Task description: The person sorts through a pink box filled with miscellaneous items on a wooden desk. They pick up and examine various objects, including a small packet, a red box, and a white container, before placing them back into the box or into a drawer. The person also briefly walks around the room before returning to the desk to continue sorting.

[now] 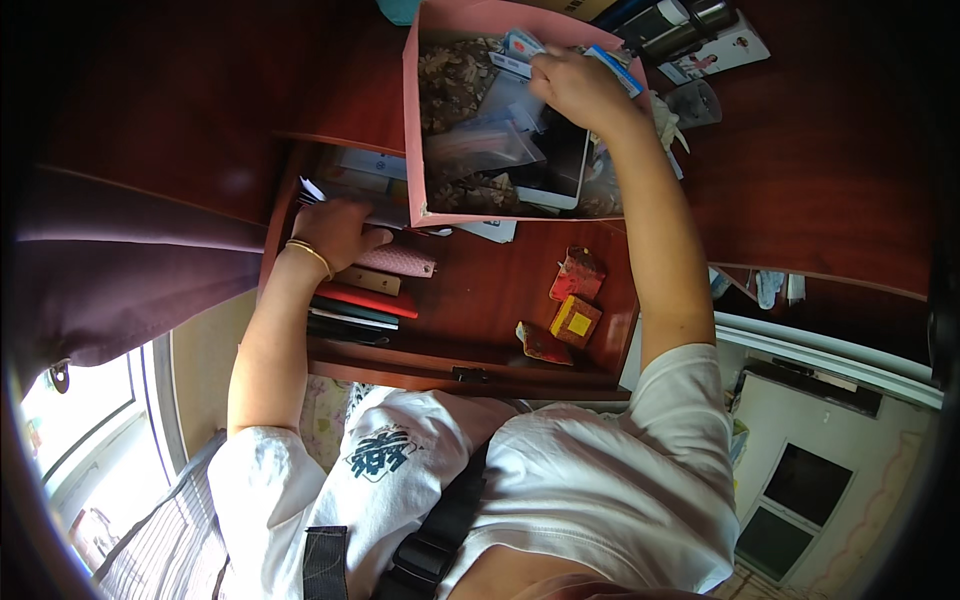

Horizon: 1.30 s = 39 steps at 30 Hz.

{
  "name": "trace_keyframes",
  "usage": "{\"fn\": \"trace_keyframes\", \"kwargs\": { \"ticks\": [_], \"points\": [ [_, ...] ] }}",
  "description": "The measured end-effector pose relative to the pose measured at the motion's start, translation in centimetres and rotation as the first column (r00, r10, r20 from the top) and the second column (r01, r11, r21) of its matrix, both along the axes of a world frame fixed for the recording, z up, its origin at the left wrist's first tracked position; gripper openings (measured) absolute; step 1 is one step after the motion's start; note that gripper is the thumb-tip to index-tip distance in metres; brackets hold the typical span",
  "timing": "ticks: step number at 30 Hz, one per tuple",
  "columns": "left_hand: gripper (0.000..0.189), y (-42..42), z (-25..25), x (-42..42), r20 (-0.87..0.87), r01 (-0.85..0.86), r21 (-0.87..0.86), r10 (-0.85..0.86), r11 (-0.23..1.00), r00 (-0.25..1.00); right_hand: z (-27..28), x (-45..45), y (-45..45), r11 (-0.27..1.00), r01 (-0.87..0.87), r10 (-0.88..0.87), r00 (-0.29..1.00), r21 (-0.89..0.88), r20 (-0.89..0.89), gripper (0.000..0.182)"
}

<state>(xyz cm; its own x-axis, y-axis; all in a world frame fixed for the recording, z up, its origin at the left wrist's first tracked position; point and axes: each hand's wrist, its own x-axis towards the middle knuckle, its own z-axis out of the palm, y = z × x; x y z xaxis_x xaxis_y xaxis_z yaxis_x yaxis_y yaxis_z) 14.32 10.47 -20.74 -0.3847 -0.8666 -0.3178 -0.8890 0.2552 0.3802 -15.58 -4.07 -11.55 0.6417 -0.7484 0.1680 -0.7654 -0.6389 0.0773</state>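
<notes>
My right hand (577,86) is inside a pink box (412,135), its fingers curled against a blue-and-white card (523,45) and blurred at the tips. Beneath it are clear plastic bags (487,150) and a white-framed tablet (551,199) with a dark screen. My left hand (330,232), with a gold bracelet (311,255) at the wrist, reaches into the open drawer (480,292). Its palm covers a row of upright notebooks, and its fingertips are hidden. Close to the thumb are a pink textured case (397,260), a tan notebook (367,281) and a red notebook (375,298).
The pink box overlaps the drawer's back edge. Small red brocade pouches (577,274) and a yellow-and-brown box (576,321) lie at the drawer's right. A thermos (682,30), a printed white box (716,52) and a clear cup (694,103) stand beyond. A purple curtain (142,277) hangs left.
</notes>
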Motion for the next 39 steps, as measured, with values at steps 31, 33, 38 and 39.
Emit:
{"fn": "trace_keyframes", "kwargs": {
  "ticks": [31,33,38,39],
  "points": [
    [0.042,-0.1,-0.4,0.1,-0.009,0.026,-0.005,-0.026,1.000,1.000,1.7,-0.1,0.6,0.882,-0.345,0.159,0.859,-0.322,-0.487,0.065],
    [0.042,-0.1,-0.2,0.0,0.006,0.025,0.014,-0.025,1.000,1.000,1.8,-0.6,0.5,0.922,-0.264,0.129,0.898,-0.283,-0.420,0.047],
    [0.041,-0.1,0.3,0.0,-0.008,0.014,0.016,-0.013,1.000,1.000,3.6,-1.3,0.3,0.989,-0.063,0.017,0.945,-0.132,-0.327,0.031],
    [0.041,-0.2,0.4,-0.1,-0.006,0.016,0.021,-0.016,1.000,1.000,4.1,-1.0,0.5,0.995,-0.049,0.021,0.948,-0.082,-0.317,0.029]
  ]
}}
